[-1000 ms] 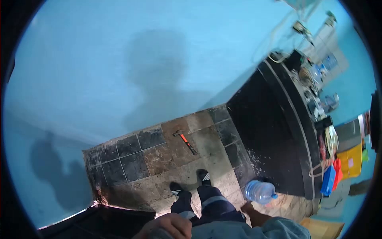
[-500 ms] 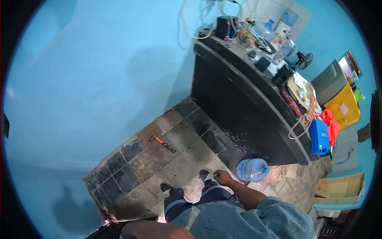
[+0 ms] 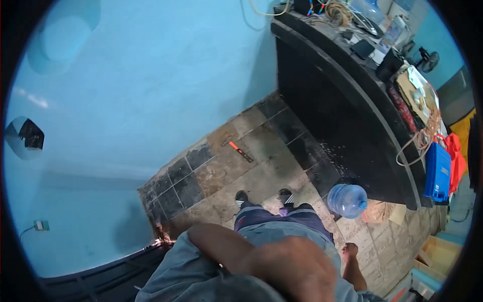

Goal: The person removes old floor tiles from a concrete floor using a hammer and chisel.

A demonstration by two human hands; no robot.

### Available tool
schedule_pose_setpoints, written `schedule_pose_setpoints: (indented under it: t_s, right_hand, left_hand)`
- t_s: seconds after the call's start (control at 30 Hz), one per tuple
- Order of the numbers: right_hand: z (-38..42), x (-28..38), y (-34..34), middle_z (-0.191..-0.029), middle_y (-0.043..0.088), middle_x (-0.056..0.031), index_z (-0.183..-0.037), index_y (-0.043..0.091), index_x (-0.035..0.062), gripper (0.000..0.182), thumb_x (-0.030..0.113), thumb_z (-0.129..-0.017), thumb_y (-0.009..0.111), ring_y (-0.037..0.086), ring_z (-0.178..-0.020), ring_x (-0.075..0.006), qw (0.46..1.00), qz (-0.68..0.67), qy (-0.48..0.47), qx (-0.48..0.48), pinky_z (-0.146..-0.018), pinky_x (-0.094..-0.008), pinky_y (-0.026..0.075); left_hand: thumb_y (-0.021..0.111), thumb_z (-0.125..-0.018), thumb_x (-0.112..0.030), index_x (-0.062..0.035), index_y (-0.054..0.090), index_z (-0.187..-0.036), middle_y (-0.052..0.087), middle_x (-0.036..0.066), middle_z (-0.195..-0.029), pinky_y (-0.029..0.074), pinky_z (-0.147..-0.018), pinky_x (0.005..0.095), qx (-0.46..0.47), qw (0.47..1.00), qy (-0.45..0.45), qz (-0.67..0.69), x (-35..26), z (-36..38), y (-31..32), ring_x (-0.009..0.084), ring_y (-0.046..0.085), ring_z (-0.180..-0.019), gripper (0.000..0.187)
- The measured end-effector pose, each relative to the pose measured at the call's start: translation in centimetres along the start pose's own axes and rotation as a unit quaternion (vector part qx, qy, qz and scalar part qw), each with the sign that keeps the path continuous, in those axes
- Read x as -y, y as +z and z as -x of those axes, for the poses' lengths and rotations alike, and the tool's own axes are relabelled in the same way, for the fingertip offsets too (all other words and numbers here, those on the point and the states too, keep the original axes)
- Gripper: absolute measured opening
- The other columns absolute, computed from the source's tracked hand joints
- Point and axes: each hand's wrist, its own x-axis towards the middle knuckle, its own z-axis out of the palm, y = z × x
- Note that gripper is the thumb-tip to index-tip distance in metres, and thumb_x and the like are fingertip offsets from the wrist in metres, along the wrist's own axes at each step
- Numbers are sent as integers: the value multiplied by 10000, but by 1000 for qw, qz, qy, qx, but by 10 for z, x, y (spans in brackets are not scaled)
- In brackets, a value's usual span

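My left forearm crosses in front of my chest. My left hand (image 3: 297, 267) is large and blurred near the camera, its fingers hidden from view. Beside my right hip hangs my right hand (image 3: 350, 249), fingers curled in; anything inside it is hidden. Neither hand touches the hammer (image 3: 240, 151) with the orange and black handle, which lies on the floor tiles ahead of my feet. Nearest to my right hand stands a large clear blue water bottle (image 3: 347, 201), lying on its side by the black counter.
A curved black counter (image 3: 342, 100) rises on the right, its top crowded with cables, a small fan (image 3: 427, 60) and a blue case (image 3: 437, 172). A blue wall (image 3: 166, 75) borders the floor. Behind the bottle lies a pinkish bag (image 3: 378, 211); a wooden box (image 3: 440, 254) sits lower right.
My view has shifted, so floor and counter appear further right and higher. My left arm has risen across my chest. My right hand has dropped back to my side. The hammer stays put.
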Motion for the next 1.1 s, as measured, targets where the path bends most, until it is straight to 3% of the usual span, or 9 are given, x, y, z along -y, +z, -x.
schedule_pose_setpoints:
  t_s: [0.03, 0.07, 0.1, 0.17, 0.2, 0.4, 0.77, 0.93, 1.1]
  right_hand:
    - [14, -7, 4, -635, 584, -18, -829, 639, 133, 128, 111, -924, 555, 523, -479, -167, 999, -33, 4, 19, -466, -316, 446]
    - [25, -15, 15, -682, 636, -47, -824, 659, 125, 133, 117, -913, 559, 563, -510, -181, 909, 297, -291, -11, -497, -329, 472]
    - [45, -18, 27, -729, 687, -77, -820, 680, 116, 142, 122, -901, 563, 602, -540, -196, 635, 571, -518, -42, -527, -342, 498]
    - [53, -51, 46, -785, 724, -121, -785, 699, 95, 168, 185, -870, 586, 652, -621, -230, 890, 420, -176, 2, -603, -381, 520]
    - [71, -50, 67, -779, 716, -129, -783, 695, 88, 173, 183, -870, 580, 652, -631, -236, 913, 395, -97, -21, -609, -387, 518]
    - [99, 6, 165, -740, 668, -177, -772, 673, 47, 201, 168, -869, 545, 647, -687, -274, 917, 374, -141, -17, -646, -425, 501]
    - [223, 180, 356, -825, 717, -122, -986, 707, 17, 152, 116, -882, 659, 693, -733, -233, 949, 298, -62, -77, -644, -362, 574]
    - [149, 97, 337, -908, 754, -140, -1001, 745, 22, 221, 160, -857, 650, 711, -797, -249, 945, 313, -85, -27, -732, -390, 569]
    - [198, 164, 347, -1021, 747, -161, -1045, 728, 19, 239, 139, -870, 617, 720, -948, -292, 881, 469, 16, -48, -793, -429, 545]
  left_hand:
    - [710, -941, -359, 35, 681, -1089, 730, 273, -979, 572, -590, 359, 5, 999, -7, 34, 5, 5, 2, 350, 726, -711, 422]
    - [716, -939, -345, 27, 670, -1051, 702, 246, -936, 565, -593, 361, -6, 999, -23, 40, 3, 7, 6, 336, 706, -693, 391]
    - [721, -936, -331, 19, 659, -1013, 675, 218, -894, 557, -595, 362, -16, 998, -39, 45, 1, 10, 10, 321, 687, -675, 363]
    - [679, -958, -285, 10, 625, -926, 602, 146, -759, 529, -595, 368, -50, 996, -69, 27, -21, 14, 17, 291, 631, -631, 302]
    - [625, -984, -269, 17, 615, -909, 580, 133, -726, 517, -587, 368, -59, 995, -73, 37, -29, 19, 18, 299, 616, -619, 295]
    - [639, -969, -371, 42, 696, -1009, 702, 240, -913, 561, -597, 344, -114, 988, 102, 27, -96, 25, 31, 349, 709, -689, 419]
    - [722, -944, -334, 19, 714, -1066, 747, 243, -983, 533, -609, 315, -53, 992, 28, 108, -245, 52, -10, 267, 713, -739, 374]
    - [643, -991, -320, -59, 725, -965, 686, 198, -1096, 537, -562, 352, -97, 982, 162, -15, -303, 53, -10, 335, 762, -796, 275]
    - [704, -969, -255, -74, 723, -970, 756, 168, -915, 496, -555, 303, -205, 978, -32, 7, -370, 68, -17, 233, 699, -689, 181]
